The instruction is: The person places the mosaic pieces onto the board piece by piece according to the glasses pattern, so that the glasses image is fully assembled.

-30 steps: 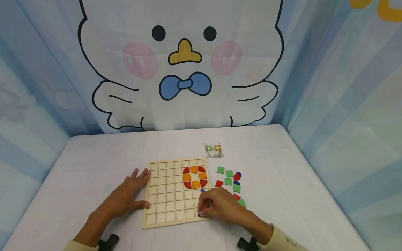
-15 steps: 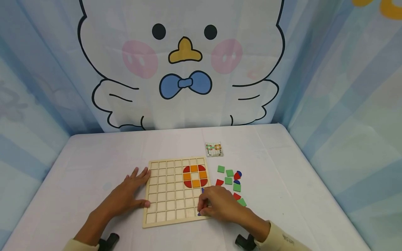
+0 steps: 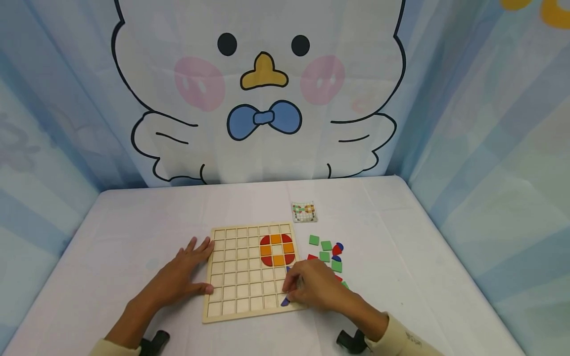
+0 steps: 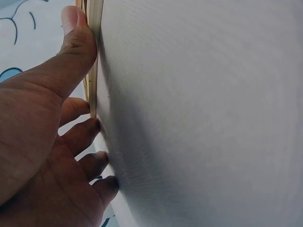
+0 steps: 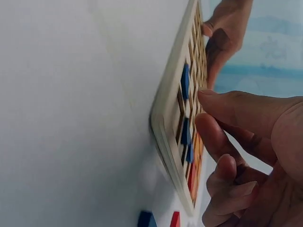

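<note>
My left hand (image 3: 187, 269) rests with spread fingers along the left edge of a wooden grid board (image 3: 236, 278); in the left wrist view its thumb (image 4: 78, 45) lies on the board's rim. Close over the board's near right corner, my right hand (image 3: 317, 286) has thumb and index fingertip slightly apart with nothing between them. A blue quarter-round tile (image 3: 285, 301) lies in a corner cell just below those fingertips. Two more blue tiles show farther up that side in the right wrist view, one of them a blue tile (image 5: 185, 131) beside the index finger. Red and orange tiles (image 3: 276, 239) form a ring at the upper right.
Right of the board lie loose green tiles (image 3: 324, 256), red tiles and blue tiles, partly hidden by my right hand. A small pattern card (image 3: 305, 211) sits behind the board on the white-covered table (image 3: 147, 217). A printed curtain stands behind.
My right hand has drawn slightly up and to the right, away from the corner cell, uncovering more of the blue tile there. My left hand stays at the board's edge.
</note>
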Available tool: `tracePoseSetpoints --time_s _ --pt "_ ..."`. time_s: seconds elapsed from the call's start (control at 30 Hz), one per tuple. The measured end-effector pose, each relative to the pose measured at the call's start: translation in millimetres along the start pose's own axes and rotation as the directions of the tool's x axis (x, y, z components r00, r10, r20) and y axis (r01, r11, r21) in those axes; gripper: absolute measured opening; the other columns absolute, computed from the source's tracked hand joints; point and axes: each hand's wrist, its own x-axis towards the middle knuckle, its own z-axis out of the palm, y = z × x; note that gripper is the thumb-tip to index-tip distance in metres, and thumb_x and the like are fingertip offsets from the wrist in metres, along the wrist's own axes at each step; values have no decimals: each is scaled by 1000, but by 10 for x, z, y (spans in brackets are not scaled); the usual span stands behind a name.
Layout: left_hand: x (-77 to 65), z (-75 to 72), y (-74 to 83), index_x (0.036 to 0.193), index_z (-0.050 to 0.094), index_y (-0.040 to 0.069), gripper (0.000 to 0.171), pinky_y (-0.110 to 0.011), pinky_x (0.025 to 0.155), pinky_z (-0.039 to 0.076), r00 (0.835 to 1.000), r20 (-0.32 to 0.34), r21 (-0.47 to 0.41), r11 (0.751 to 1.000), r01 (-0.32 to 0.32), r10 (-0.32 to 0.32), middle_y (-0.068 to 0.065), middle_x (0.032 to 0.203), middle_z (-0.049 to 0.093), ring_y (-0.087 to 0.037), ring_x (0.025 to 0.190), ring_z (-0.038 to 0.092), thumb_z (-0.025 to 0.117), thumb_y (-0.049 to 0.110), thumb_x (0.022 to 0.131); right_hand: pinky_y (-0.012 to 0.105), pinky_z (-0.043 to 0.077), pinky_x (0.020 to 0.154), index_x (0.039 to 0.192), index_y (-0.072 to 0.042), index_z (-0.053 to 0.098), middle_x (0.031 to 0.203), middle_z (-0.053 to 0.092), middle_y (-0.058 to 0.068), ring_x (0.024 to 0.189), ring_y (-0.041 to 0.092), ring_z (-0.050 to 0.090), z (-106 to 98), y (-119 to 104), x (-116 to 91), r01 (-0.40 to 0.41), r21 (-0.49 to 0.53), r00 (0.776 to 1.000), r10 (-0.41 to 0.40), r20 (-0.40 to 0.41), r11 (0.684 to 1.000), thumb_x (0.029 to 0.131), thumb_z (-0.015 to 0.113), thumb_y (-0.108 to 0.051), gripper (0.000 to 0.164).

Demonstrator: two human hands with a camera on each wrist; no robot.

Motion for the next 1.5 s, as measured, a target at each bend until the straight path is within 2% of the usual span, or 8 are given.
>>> tracePoseSetpoints --time_s 0.17,0.37,0.57,0.8,0.97,1.13,1.27,1.5 --pt "-1 -1 -4 165 38 7 111 -72 126 24 1000 -4 6 1000 -7 7 -16 173 31 -54 160 20 90 47 75 23 49 71 88 -24 80 79 68 -18 83 13 62 -145 96 44 -23 -7 993 22 -114 1000 86 89 -13 14" --pt "-2 0 -3 165 37 7 112 -72 127 23 1000 8 6 1000 7 -7 -16 173 31 -53 161 19 91 47 75 24 49 64 94 -21 81 77 67 -13 75 15 56 -306 253 155 -139 23 961 141 -239 990 87 88 -11 14" --pt "-3 9 -8 166 36 8 113 -73 127 22 1000 21 1 1000 15 -15 -15 174 30 -53 161 18 90 49 75 27 50 61 103 -19 82 82 70 -9 72 16 56 -408 437 281 -231 32 922 229 -312 973 87 89 -14 18" --pt "-6 16 -7 166 36 8 113 -73 126 22 1000 24 -8 1000 17 -17 -15 174 30 -53 161 18 90 49 75 28 47 64 112 -21 81 90 72 -4 85 17 60 -442 597 400 -329 -53 885 288 -366 943 87 90 -22 26" --pt "-6 13 4 166 36 8 113 -73 126 22 999 22 3 1000 23 -23 -15 174 30 -53 161 18 90 48 75 27 49 64 112 -19 81 91 71 0 84 19 60 -432 649 455 -367 -120 881 304 -362 922 87 90 -26 28" --pt "-18 6 22 165 37 7 113 -73 126 24 1000 15 9 1000 16 -16 -16 173 31 -53 161 19 90 48 75 32 54 69 105 -19 78 90 71 0 84 19 61 -417 633 490 -357 -149 887 285 -363 922 86 91 -25 23" --pt "-15 -1 27 165 37 7 112 -74 125 24 1000 19 6 1000 16 -16 -16 173 31 -53 161 19 90 48 75 34 55 73 98 -21 75 90 73 -1 87 20 62 -405 588 508 -326 -146 894 255 -367 934 87 90 -21 18" --pt "6 -5 -3 165 36 7 111 -73 126 23 1000 24 9 1000 5 -5 -16 174 29 -53 161 18 90 47 77 30 50 69 87 -23 75 83 71 -6 83 17 61 -378 426 532 -235 -78 908 190 -374 969 89 88 -17 14"
